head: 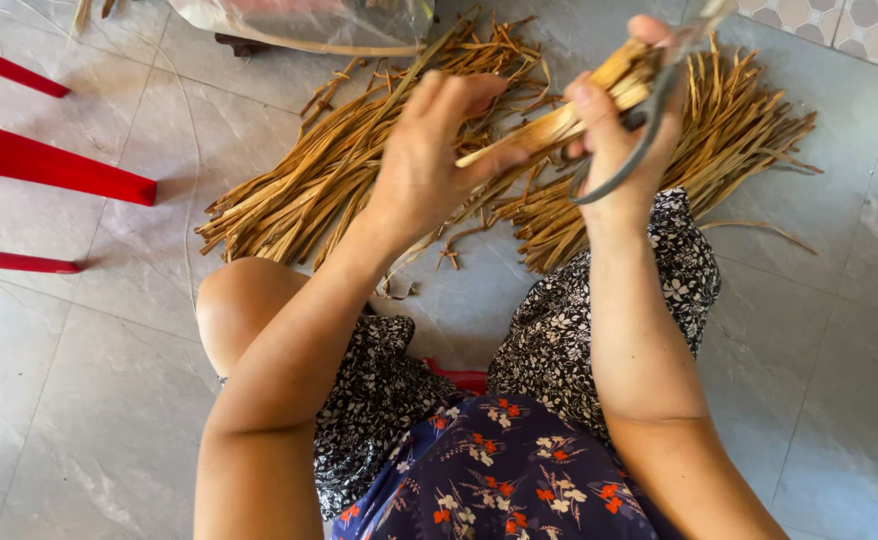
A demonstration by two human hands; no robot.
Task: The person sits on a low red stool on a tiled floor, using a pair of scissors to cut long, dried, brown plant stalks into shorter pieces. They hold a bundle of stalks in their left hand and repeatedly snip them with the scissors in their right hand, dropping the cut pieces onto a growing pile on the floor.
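Left hand (pixel 429 150) raised, fingers curled, pinching lower end of tan split strip (pixel 559 115). Right hand (pixel 624 130) gripping strip's upper end plus grey scissors (pixel 639 140). Below on floor: two heaps of dried strips (pixel 309 180).

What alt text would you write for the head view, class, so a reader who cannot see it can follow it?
Seen from above, a seated person's left hand holds a tan dried strip, while the right hand grips the same strip along with grey scissors. Two heaps of dried strips lie on the grey tiled floor, beside a red plastic chair.
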